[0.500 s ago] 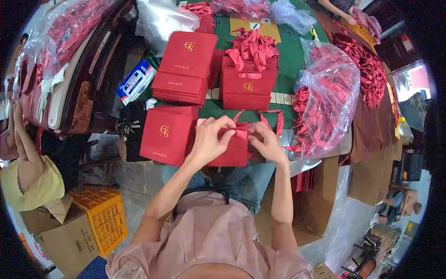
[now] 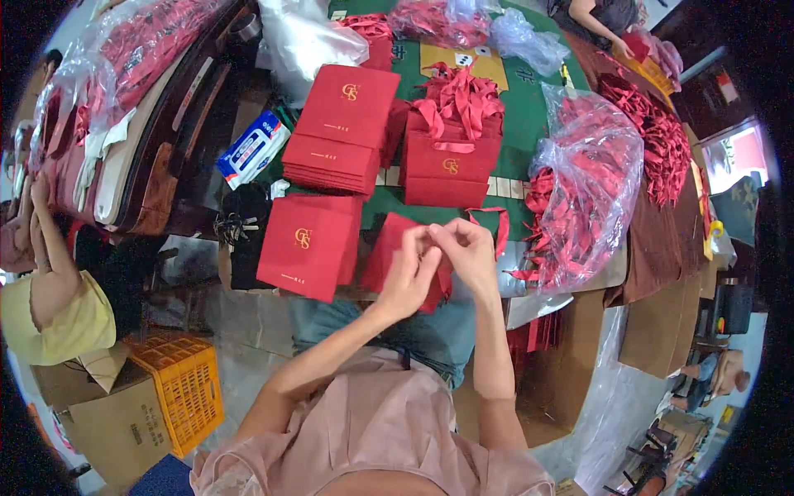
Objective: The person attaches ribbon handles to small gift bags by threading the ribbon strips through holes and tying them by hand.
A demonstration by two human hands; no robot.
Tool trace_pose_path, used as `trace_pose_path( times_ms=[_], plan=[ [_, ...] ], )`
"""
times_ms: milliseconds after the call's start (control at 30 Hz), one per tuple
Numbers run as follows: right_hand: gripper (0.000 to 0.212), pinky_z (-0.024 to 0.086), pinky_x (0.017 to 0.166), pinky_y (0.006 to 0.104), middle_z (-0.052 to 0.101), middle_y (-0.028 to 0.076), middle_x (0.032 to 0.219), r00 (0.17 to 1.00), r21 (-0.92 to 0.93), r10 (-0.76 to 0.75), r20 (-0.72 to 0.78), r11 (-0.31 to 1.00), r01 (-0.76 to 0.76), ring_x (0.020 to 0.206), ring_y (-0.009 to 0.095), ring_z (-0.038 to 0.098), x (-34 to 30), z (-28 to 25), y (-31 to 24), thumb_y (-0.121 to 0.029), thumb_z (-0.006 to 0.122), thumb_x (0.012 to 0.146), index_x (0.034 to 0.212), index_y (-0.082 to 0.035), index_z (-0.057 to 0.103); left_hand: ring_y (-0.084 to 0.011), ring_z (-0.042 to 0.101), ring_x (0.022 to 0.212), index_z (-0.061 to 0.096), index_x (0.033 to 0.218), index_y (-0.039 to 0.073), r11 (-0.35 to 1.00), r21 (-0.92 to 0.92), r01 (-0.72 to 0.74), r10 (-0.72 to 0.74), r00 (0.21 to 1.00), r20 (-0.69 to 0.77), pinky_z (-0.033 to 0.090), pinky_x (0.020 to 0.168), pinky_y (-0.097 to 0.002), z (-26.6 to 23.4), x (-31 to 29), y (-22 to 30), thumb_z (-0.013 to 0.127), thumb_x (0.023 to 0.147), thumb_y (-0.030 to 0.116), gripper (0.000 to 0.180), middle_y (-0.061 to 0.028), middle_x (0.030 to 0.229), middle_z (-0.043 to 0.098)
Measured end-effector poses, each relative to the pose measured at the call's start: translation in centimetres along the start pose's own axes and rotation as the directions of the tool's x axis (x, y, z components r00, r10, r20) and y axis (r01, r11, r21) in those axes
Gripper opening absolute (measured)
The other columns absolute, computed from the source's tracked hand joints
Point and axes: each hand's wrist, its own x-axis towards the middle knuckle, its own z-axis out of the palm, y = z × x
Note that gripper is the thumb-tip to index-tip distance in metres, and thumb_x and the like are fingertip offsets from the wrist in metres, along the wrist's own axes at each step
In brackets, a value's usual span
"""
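Two hands — left hand, right hand — both pinched closed on the red paper bag beneath them.

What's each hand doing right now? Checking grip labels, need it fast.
Left hand: closed, pinching the top edge of the flat red paper bag.
Right hand: closed, fingers pinched at the same bag's edge.

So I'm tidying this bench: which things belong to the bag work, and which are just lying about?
In use: flat red paper bag under left hand and right hand; red ribbon handle; clear sack of red ribbons.
Lying about: blue-white wipes packet; orange plastic crate.
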Motion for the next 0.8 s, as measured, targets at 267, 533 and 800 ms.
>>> trace_pose_path(
  times_ms=[267, 533, 800],
  plan=[
    [0.032, 0.032, 0.052, 0.0267, 0.048, -0.005, 0.058, 0.983, -0.103, -0.037, -0.179, 0.994, 0.019, 0.058, 0.004, 0.04, 0.9, -0.6, 1.3, -0.022, 0.075, 0.089, 0.07, -0.001, 0.061, -0.0143, 0.059, 0.081, 0.041, 0.122, 0.0, 0.951, -0.161, 0.262, -0.21, 0.936, 0.283, 0.049, 0.074, -0.0311, -1.1, -3.1, -2.3, 0.048, 0.101, 0.005, 0.023, -0.0072, 0.085, 0.059],
    [0.024, 0.042, 0.055, 0.0335, 0.059, 0.005, 0.065, 0.882, -0.619, -0.337, -0.33, 0.783, 0.067, 0.056, 0.017, 0.054, 0.7, -2.6, 3.5, -0.021, 0.077, 0.085, 0.079, -0.002, 0.065, -0.0185, 0.064, 0.074, 0.056, 0.105, 0.001, 0.935, 0.249, 0.253, -0.309, 0.926, 0.217, 0.05, 0.068, -0.0328, -4.9, -3.7, -0.8, 0.056, 0.099, 0.012, 0.013, -0.0096, 0.082, 0.064],
    [0.033, 0.054, 0.07, 0.0319, 0.066, 0.01, 0.109, 0.892, -0.214, -0.337, 0.3, 0.888, 0.408, 0.098, 0.025, 0.065, -3.1, -0.3, -1.4, -0.013, 0.081, 0.08, 0.108, -0.006, 0.065, -0.0095, 0.061, 0.069, 0.058, 0.107, 0.0, 0.947, 0.015, 0.322, -0.323, 0.945, 0.061, 0.05, 0.06, -0.026, -4.9, -1.5, -1.4, 0.067, 0.094, 0.012, 0.019, -0.0058, 0.084, 0.066]
  ],
)
